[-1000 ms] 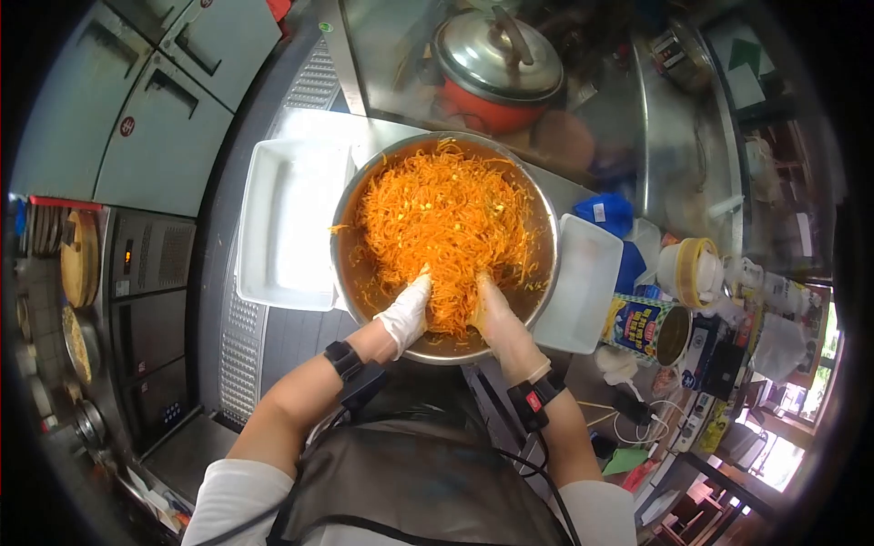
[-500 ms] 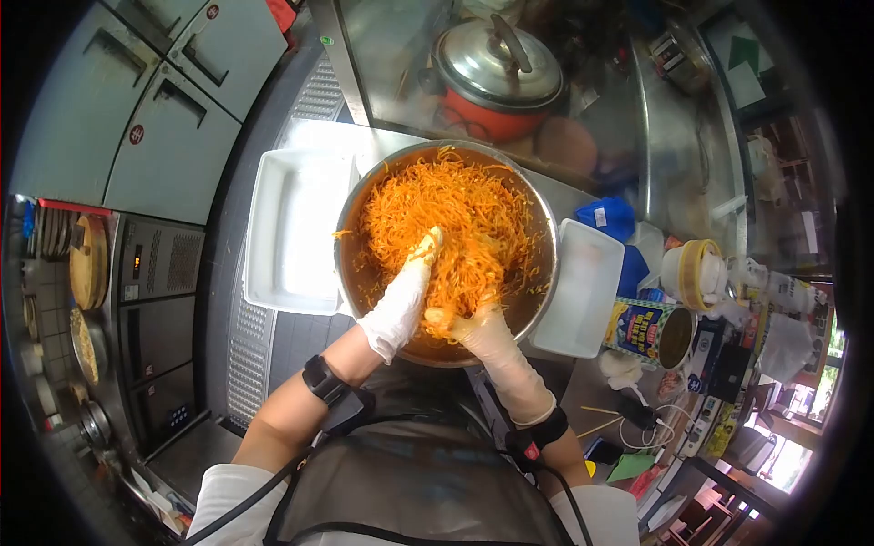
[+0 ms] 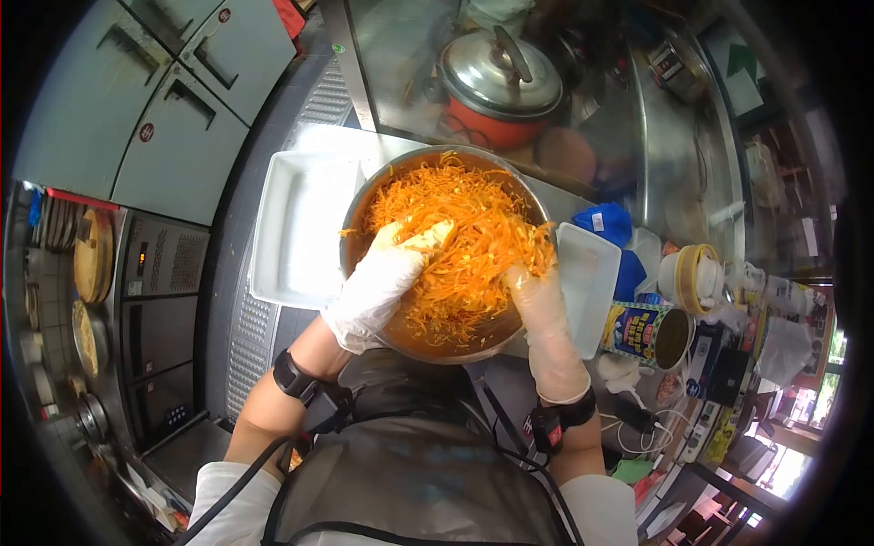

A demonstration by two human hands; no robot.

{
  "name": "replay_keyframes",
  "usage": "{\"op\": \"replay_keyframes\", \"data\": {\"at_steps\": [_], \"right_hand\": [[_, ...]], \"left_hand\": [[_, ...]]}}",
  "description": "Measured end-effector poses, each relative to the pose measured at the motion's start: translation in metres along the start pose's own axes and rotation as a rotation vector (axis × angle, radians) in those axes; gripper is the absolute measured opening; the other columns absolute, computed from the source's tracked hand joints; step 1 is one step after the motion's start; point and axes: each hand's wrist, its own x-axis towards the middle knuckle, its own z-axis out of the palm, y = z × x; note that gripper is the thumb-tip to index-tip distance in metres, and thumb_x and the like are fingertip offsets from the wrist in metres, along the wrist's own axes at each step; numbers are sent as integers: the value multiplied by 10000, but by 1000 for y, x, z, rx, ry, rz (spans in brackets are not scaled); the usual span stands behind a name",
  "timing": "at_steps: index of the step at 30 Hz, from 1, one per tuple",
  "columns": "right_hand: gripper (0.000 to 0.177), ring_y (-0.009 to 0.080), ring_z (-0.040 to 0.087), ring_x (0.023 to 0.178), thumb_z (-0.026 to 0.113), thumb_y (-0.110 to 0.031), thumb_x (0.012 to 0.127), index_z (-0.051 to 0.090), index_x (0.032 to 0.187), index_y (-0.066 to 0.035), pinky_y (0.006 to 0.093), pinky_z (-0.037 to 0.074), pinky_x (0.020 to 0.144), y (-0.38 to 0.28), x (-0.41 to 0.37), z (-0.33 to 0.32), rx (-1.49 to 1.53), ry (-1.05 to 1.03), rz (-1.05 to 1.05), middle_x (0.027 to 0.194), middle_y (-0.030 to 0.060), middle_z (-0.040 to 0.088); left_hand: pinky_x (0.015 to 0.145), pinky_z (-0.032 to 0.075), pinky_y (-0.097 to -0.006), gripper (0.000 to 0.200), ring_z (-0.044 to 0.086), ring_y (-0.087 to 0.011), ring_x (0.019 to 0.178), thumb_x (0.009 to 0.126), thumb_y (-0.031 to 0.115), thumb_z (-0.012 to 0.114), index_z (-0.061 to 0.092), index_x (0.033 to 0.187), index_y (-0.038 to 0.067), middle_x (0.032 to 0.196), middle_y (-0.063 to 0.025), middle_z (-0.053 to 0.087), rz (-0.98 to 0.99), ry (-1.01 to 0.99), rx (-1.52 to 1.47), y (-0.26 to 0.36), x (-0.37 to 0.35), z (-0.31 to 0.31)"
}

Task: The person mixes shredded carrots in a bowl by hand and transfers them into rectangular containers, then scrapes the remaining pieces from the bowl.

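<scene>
Carrot shreds (image 3: 464,241) fill the bowl (image 3: 435,342), with a tray (image 3: 296,227) beside it. The gloved left hand (image 3: 382,278) cups a raised heap; the right hand (image 3: 539,305) clutches strands at the right rim. Tossing seems to be in hand; the next turn calls for keeping the strands over the bowl.

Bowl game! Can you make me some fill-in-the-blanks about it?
The left hand and right hand both wear ____.
The shreds in the bowl are coloured ____.
The red pot behind the bowl has a shiny ____ on top.
Missing words: gloves; orange; lid.
</scene>
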Motion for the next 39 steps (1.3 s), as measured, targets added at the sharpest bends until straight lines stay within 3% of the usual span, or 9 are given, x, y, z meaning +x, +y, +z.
{"op": "replay_keyframes", "data": {"at_steps": [7, 15, 23, 27, 28, 30, 32, 35, 39], "right_hand": [[383, 178, 586, 1026, 676, -34, 805, 567, 1170, 4, 304, 456, 911, -3, 6, 1, 3, 18, 57, 1121, 84, 631], [528, 169, 584, 1064, 707, 16, 771, 487, 1250, -9, 298, 467, 918, 1, 6, -3, -68, -61, 2, 1169, 88, 606], [348, 193, 615, 1010, 675, -71, 831, 564, 1153, -1, 309, 489, 866, -14, 12, -4, -373, -77, -66, 1117, 120, 636], [348, 234, 628, 990, 654, -90, 835, 567, 1162, -8, 322, 493, 848, -11, 10, 1, -253, -8, -133, 1114, 127, 639], [388, 216, 601, 1035, 648, -61, 834, 541, 1203, -4, 321, 469, 891, -6, 11, -3, -411, -27, -91, 1153, 125, 619], [432, 197, 574, 1079, 642, -32, 832, 515, 1244, -1, 321, 445, 933, 8, 14, -7, -570, -38, -57, 1192, 123, 599], [497, 328, 535, 1149, 684, -71, 753, 543, 1228, -47, 387, 421, 973, 25, 18, -4, -494, 7, -251, 1238, 161, 562], [563, 349, 485, 1201, 703, -71, 724, 525, 1258, -67, 412, 390, 1011, 1, 15, 9, -706, -110, -419, 1289, 159, 518], [612, 362, 471, 1209, 705, -119, 723, 493, 1296, -92, 434, 386, 1019, 14, 14, 19, -721, -193, -407, 1284, 165, 512]], "left_hand": [[874, 460, -244, 406, 543, -117, 1062, 932, 202, 576, 494, 1281, 12, 1187, -59, 574, 12, 82, -38, -10, 6, -12], [882, 477, -270, 487, 547, -144, 1078, 852, -9, 623, 449, 1306, 20, 1176, -68, 577, 19, 52, 195, -1, 7, 2], [852, 470, -273, 346, 552, -142, 1017, 895, 110, 608, 531, 1218, 15, 1115, -74, 597, 102, -82, 377, -4, 8, -5], [888, 448, -287, 281, 547, -152, 1017, 910, 141, 580, 574, 1158, 10, 1089, -68, 596, 171, -56, 528, -5, 16, -8], [888, 448, -287, 281, 547, -152, 1017, 910, 141, 580, 574, 1158, 10, 1089, -68, 596, 164, -55, 527, -7, 16, -6], [903, 438, -290, 279, 538, -163, 1040, 910, 85, 538, 571, 1177, 11, 1140, -82, 580, 66, -10, 405, -5, 22, 1], [937, 421, -291, 340, 516, -172, 1102, 911, 50, 497, 525, 1247, 8, 1226, -100, 542, 83, -9, 402, -13, 28, -5], [976, 416, -272, 497, 497, -144, 1157, 910, 36, 551, 389, 1380, 28, 1298, -84, 503, 29, -58, 84, -14, 27, -3], [1020, 378, -295, 593, 441, -159, 1220, 928, 94, 546, 270, 1451, 54, 1356, -113, 438, -144, -114, -119, -6, 24, 0]]}}
